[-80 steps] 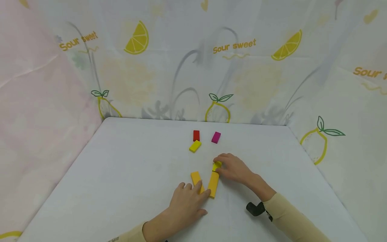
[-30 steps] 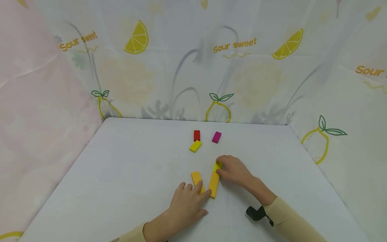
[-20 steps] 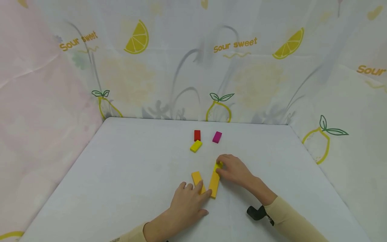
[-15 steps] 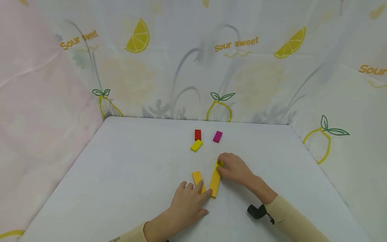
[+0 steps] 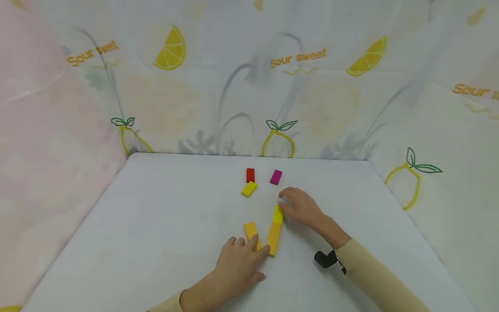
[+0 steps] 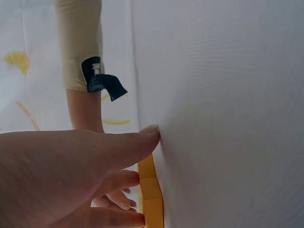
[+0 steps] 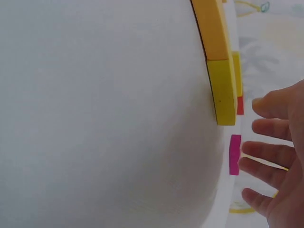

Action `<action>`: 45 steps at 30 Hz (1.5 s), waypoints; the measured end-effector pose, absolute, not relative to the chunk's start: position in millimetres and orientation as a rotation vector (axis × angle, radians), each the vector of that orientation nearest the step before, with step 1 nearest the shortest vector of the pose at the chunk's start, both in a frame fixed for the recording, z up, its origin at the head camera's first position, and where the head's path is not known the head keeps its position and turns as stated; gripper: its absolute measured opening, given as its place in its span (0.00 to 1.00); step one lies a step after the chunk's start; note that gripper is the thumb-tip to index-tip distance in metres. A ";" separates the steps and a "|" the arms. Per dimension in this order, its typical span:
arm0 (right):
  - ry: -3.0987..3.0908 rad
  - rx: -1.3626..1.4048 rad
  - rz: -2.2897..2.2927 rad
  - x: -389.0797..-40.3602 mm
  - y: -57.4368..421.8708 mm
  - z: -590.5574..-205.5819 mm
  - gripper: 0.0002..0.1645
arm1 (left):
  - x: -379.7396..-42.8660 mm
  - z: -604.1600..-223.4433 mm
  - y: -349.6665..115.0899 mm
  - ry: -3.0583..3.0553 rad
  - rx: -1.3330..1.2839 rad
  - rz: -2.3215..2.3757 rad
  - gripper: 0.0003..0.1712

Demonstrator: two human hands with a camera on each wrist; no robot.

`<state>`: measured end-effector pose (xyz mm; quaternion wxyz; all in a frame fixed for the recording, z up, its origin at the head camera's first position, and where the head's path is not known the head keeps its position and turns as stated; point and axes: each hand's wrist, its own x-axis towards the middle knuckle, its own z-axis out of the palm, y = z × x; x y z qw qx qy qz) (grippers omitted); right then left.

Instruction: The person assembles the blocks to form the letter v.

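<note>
Two long orange blocks [image 5: 274, 239] lie slanted towards each other in a V on the white table. Fingers of my left hand [image 5: 236, 259] rest straight on them, one on the left orange block [image 5: 249, 229] and one at the right block's near end. A short yellow block [image 5: 278, 214] continues the right orange block end to end; the right wrist view shows their ends meeting. My right hand [image 5: 302, 208] is just beyond that yellow block, and in the right wrist view its fingers [image 7: 268, 149] are spread apart from it, with nothing between them.
Farther back on the white table [image 5: 175, 195] lie a red block [image 5: 250, 174], a second yellow block [image 5: 249, 189] against its near end, and a magenta block [image 5: 276, 177] to their right. A printed cloth [image 5: 218, 86] rises behind the table. A black device [image 5: 326, 259] is at my right wrist.
My right hand has let go of the short yellow block and moved slightly away and up from it. That block stays against the orange one. My left hand holds its place.
</note>
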<state>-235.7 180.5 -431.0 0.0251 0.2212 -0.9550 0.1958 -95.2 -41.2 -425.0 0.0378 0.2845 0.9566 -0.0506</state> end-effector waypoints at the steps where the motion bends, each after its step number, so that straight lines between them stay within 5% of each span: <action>1: -2.955 0.677 0.605 -238.3 179.8 -430.6 0.16 | -95.2 -424.5 -41.9 2.939 0.874 -0.153 0.35; 45: -3.057 0.432 0.679 -307.0 187.7 -431.1 0.24 | -95.8 -427.8 -42.4 2.927 0.875 -0.116 0.35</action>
